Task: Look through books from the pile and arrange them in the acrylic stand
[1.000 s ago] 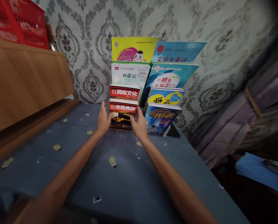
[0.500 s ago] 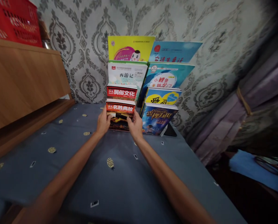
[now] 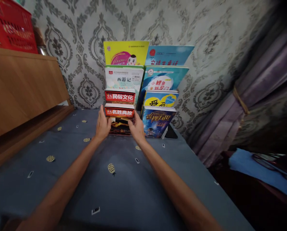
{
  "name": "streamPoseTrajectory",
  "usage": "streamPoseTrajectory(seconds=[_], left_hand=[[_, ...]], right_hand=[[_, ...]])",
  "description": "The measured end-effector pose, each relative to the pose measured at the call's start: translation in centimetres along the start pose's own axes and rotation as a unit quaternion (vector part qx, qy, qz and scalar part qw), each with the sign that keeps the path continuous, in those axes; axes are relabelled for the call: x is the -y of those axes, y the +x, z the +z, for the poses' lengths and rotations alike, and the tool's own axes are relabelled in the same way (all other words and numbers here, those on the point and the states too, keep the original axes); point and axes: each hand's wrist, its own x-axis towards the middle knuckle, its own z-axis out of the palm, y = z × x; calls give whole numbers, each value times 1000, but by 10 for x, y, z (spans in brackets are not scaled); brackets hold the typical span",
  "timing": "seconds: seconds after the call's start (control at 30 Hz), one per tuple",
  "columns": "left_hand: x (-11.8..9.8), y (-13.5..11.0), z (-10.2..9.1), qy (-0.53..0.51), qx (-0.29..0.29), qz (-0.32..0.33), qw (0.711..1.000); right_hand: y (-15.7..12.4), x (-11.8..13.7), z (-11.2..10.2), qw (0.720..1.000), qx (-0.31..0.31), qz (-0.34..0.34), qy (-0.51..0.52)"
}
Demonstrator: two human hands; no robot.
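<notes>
A tiered rack of books stands against the wallpapered wall at the far end of a blue-grey cloth surface (image 3: pixel 124 192). My left hand (image 3: pixel 102 123) and my right hand (image 3: pixel 136 128) clasp the two sides of the lowest red-titled book (image 3: pixel 119 119) in the rack's left column. Behind it rise another red book (image 3: pixel 120 96), a white book (image 3: pixel 124 79) and a yellow book (image 3: pixel 126 53). A dark blue fantasy book (image 3: pixel 156 123) fronts the right column, beside my right hand.
A wooden headboard-like panel (image 3: pixel 20 86) runs along the left, with a red plastic crate (image 3: pixel 10 27) on top. Purple curtains (image 3: pixel 254 96) hang at the right, above a dark gap and a blue cloth (image 3: pixel 259 171).
The view has shifted slightly, so the rack sits further left in the frame. Both hands stay on the lowest red book; my right hand has closed in on its edge.
</notes>
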Motion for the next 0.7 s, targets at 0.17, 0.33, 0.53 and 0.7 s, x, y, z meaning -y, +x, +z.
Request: streamPoseTrajectory(seconds=[0.17, 0.33, 0.53, 0.7], left_hand=[[-6, 18, -7, 59, 8, 68, 996], [-5, 24, -7, 75, 20, 63, 995], [-7, 25, -3, 66, 16, 32, 997], [-11, 25, -3, 69, 13, 24, 997]], right_hand=[[6, 13, -8, 995, -11, -67, -71], [13, 20, -10, 994, 10, -77, -71], [16, 20, -6, 999, 5, -32, -24], [17, 18, -7, 998, -6, -38, -40]])
